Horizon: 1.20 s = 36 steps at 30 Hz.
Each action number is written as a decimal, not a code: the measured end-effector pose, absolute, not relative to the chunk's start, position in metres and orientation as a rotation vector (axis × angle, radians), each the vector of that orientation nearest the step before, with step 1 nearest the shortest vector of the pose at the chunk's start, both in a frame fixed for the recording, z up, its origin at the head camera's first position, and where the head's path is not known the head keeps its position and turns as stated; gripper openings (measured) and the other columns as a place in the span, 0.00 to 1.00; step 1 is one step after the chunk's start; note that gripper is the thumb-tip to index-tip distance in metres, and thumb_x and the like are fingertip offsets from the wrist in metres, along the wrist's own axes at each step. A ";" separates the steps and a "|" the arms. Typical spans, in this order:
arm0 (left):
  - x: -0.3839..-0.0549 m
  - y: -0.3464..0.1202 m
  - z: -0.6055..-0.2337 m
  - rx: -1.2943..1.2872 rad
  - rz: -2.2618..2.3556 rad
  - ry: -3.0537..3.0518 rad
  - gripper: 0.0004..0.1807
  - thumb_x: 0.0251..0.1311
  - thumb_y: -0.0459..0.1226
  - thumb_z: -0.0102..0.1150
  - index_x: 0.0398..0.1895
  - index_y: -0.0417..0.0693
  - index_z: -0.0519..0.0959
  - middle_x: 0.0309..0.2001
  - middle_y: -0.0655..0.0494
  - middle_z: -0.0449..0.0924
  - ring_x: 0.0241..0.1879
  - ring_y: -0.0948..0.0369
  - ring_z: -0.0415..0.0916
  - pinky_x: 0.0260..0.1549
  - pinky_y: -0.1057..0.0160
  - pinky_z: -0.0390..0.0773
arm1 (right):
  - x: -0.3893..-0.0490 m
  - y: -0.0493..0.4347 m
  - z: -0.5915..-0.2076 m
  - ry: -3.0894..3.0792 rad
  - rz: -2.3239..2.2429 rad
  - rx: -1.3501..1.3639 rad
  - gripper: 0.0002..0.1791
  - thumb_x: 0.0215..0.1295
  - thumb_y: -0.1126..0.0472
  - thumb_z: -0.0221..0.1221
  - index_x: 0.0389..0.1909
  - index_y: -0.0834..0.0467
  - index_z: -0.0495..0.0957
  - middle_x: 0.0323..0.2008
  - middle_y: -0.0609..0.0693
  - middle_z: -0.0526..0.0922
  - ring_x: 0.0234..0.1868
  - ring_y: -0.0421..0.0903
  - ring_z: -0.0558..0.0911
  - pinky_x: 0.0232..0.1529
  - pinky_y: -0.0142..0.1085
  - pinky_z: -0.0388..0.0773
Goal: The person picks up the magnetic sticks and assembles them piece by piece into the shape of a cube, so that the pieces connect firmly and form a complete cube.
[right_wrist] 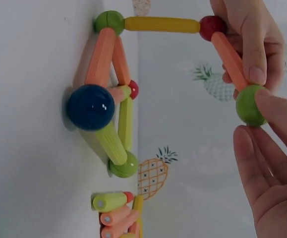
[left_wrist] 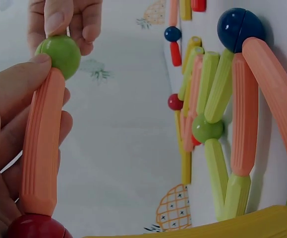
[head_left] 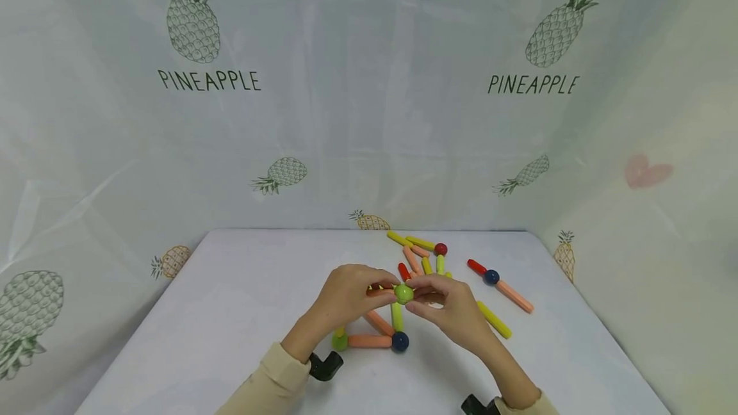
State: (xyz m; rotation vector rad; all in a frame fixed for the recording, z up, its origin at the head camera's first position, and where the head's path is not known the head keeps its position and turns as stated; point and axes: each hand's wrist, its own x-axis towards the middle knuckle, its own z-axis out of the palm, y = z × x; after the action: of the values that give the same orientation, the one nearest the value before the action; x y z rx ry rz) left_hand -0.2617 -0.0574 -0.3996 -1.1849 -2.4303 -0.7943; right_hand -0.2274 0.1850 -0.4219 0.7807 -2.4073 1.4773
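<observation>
My left hand (head_left: 352, 290) grips a salmon-coloured magnetic building stick (left_wrist: 42, 141), its thumb near the green ball (head_left: 403, 293) at the upper end. That same ball is pinched between thumb and fingers of my right hand (head_left: 450, 309). A red ball (right_wrist: 212, 28) sits at the stick's other end. From it a yellow stick (right_wrist: 162, 24) runs down to another green ball (right_wrist: 109, 23) at a corner of a frame lying on the table. The frame joins salmon and lime sticks with a navy ball (head_left: 400, 341), a third green ball (right_wrist: 123, 164) and a small red ball.
Loose sticks lie behind the hands, with a red ball (head_left: 441, 248) among them. To the right lie a red and salmon stick joined by a blue ball (head_left: 491, 276) and a yellow stick (head_left: 494, 319). A pineapple-print curtain (head_left: 369, 114) hangs behind the white table (head_left: 230, 312).
</observation>
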 end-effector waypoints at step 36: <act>-0.260 -0.060 -0.396 -1.109 -0.821 -2.508 0.13 0.58 0.52 0.66 0.46 0.66 0.84 0.34 0.79 0.79 0.28 0.75 0.70 0.27 0.70 0.72 | -0.254 0.299 -0.462 -2.892 0.873 0.305 0.14 0.57 0.63 0.70 0.45 0.52 0.83 0.34 0.44 0.81 0.33 0.42 0.79 0.32 0.30 0.79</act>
State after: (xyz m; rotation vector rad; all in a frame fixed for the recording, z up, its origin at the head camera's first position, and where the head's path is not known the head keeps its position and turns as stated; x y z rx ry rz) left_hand -0.2604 -0.0605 -0.3962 -1.1087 -2.5076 -0.8209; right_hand -0.2541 0.2986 -0.4623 0.3051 -2.8924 0.8735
